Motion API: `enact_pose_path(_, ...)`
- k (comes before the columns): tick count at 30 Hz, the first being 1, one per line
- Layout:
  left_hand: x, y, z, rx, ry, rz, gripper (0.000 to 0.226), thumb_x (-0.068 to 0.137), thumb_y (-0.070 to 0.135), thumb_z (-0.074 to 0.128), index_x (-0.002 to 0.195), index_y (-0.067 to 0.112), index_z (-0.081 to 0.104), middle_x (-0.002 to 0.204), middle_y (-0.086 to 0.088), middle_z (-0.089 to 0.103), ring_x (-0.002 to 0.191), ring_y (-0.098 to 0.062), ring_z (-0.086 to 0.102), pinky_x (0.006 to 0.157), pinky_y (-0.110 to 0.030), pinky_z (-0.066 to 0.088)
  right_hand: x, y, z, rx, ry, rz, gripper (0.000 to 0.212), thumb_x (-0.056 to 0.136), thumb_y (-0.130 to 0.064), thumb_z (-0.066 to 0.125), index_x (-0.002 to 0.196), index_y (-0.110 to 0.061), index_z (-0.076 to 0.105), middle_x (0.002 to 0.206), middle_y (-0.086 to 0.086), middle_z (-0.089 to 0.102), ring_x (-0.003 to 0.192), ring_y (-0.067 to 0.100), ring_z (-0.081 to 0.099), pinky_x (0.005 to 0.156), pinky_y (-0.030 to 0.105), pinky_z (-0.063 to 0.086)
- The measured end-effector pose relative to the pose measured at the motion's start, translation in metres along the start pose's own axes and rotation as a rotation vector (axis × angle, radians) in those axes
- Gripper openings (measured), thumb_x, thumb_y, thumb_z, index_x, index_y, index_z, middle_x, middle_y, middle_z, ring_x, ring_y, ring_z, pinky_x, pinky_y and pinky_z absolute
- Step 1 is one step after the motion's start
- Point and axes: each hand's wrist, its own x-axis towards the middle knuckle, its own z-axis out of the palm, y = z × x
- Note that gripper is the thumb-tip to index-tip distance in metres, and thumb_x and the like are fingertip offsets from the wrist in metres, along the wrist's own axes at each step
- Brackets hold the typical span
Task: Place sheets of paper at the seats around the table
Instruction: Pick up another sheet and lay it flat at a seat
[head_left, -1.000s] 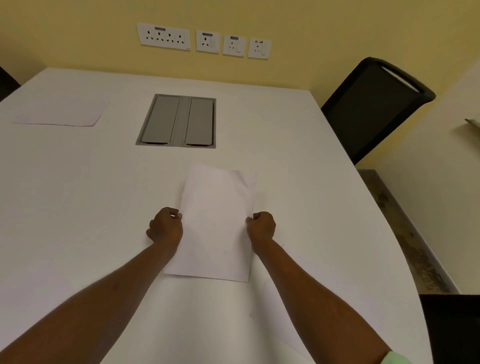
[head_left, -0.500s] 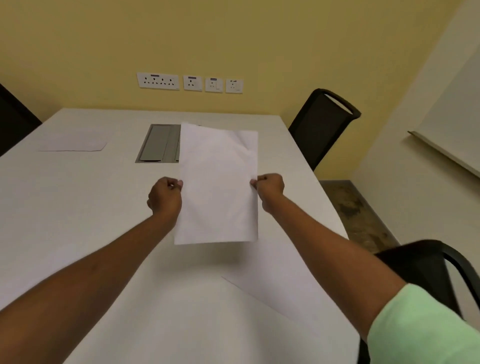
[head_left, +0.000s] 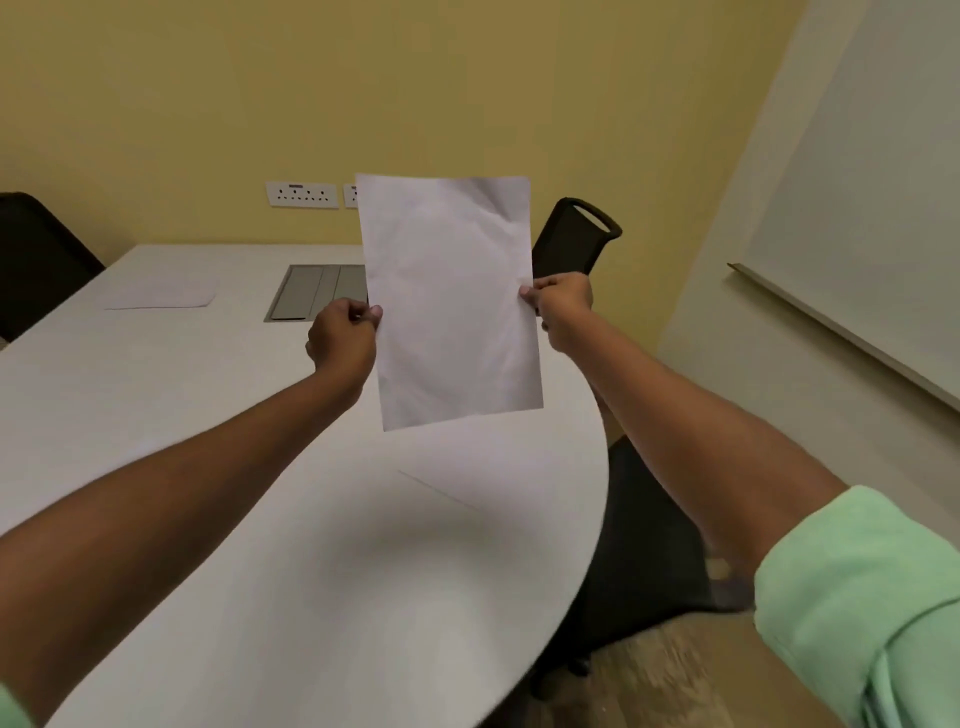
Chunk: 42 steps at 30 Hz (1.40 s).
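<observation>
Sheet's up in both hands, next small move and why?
Probably carry the sheet right and lower it flat before the near chair. Both hands, left and right, pinch its edges in the air; another paper already lies at the far-left seat.

Bare forearms; right sleeve (head_left: 862, 597) pale green, rolled up near the elbow

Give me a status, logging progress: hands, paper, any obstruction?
Left hand and right hand both grip the sheet, held upright above the table. One sheet lies far left. Nothing in the way.
</observation>
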Motion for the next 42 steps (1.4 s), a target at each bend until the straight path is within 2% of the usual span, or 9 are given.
enact_pose_path(5,-0.078,0.047,-0.018,-0.087,0.018,0.013,0.015,0.089,0.027,0.062,0.087,0.013,0.065,0.087,-0.002,0.066,0.089,-0.026,0.064,0.093,-0.046,0.050,-0.059,-0.020,-0.070,0.037,-0.042,-0.048,0.018,0.082,-0.006,0.073,0.097,0.001,0.068,0.104,0.018,0.068,0.075,0.027,0.059,0.051,0.029,0.042)
enact_pose_path(9,-0.127,0.082,-0.016,-0.143,-0.027,0.014,0.014,0.088,0.027,0.062,0.087,0.013,0.064,0.093,-0.006,0.069,0.089,-0.026,0.064,0.084,-0.041,0.051,-0.089,-0.034,-0.120,0.061,-0.017,-0.077,0.009,0.083,-0.010,0.073,0.088,-0.006,0.066,0.106,0.013,0.068,0.088,0.027,0.062,0.054,0.030,0.044)
enact_pose_path(12,-0.156,0.113,-0.005,-0.172,-0.055,0.055,0.013,0.087,0.027,0.063,0.086,0.015,0.064,0.094,-0.005,0.068,0.091,-0.025,0.064,0.083,-0.040,0.052,-0.102,-0.044,-0.159,0.036,0.001,-0.120,0.017,0.084,-0.011,0.072,0.072,-0.014,0.061,0.099,0.010,0.066,0.080,0.023,0.060,0.052,0.029,0.046)
enact_pose_path(17,-0.184,0.156,0.032,-0.193,-0.079,0.110,0.014,0.088,0.026,0.062,0.088,0.013,0.066,0.087,-0.001,0.067,0.088,-0.022,0.064,0.080,-0.037,0.051,-0.086,-0.058,-0.216,0.000,0.050,-0.199,0.013,0.085,-0.011,0.072,0.077,-0.012,0.061,0.099,0.010,0.065,0.075,0.021,0.058,0.052,0.029,0.049)
enact_pose_path(24,-0.202,0.184,0.130,-0.212,-0.072,0.064,0.017,0.091,0.025,0.058,0.093,0.009,0.064,0.093,-0.006,0.068,0.091,-0.024,0.064,0.082,-0.039,0.052,-0.010,-0.050,-0.293,0.001,0.077,-0.264,0.007,0.086,-0.011,0.070,0.086,-0.009,0.063,0.086,0.004,0.062,0.069,0.017,0.057,0.074,0.042,0.058)
enact_pose_path(26,-0.206,0.193,0.166,-0.205,-0.073,0.052,0.017,0.092,0.025,0.058,0.094,0.010,0.064,0.094,-0.006,0.068,0.091,-0.024,0.064,0.082,-0.038,0.051,0.022,-0.045,-0.317,0.008,0.070,-0.280,0.008,0.086,-0.010,0.070,0.084,-0.009,0.062,0.080,0.000,0.060,0.077,0.021,0.058,0.077,0.043,0.060)
enact_pose_path(29,-0.205,0.206,0.222,-0.242,-0.070,0.026,0.015,0.092,0.023,0.057,0.092,0.010,0.063,0.094,-0.007,0.068,0.090,-0.024,0.063,0.078,-0.035,0.050,0.080,-0.043,-0.352,-0.032,0.041,-0.337,0.009,0.086,-0.012,0.070,0.080,-0.009,0.065,0.073,-0.003,0.061,0.065,0.018,0.058,0.078,0.046,0.060)
enact_pose_path(32,-0.202,0.216,0.271,-0.231,-0.058,0.026,0.015,0.093,0.022,0.057,0.090,0.008,0.064,0.092,-0.007,0.068,0.086,-0.022,0.064,0.072,-0.028,0.047,0.137,-0.043,-0.382,-0.102,0.025,-0.401,0.008,0.085,-0.014,0.071,0.079,-0.008,0.070,0.076,0.007,0.068,0.062,0.020,0.060,0.076,0.049,0.059)
enact_pose_path(42,-0.174,0.247,0.379,-0.133,0.026,0.005,0.024,0.090,0.020,0.059,0.067,0.015,0.060,0.073,-0.002,0.066,0.073,-0.016,0.058,0.064,-0.026,0.040,0.269,-0.081,-0.389,-0.122,-0.142,-0.582,0.012,0.083,-0.013,0.072,0.090,-0.004,0.075,0.085,0.005,0.070,0.077,0.021,0.066,0.077,0.039,0.059)
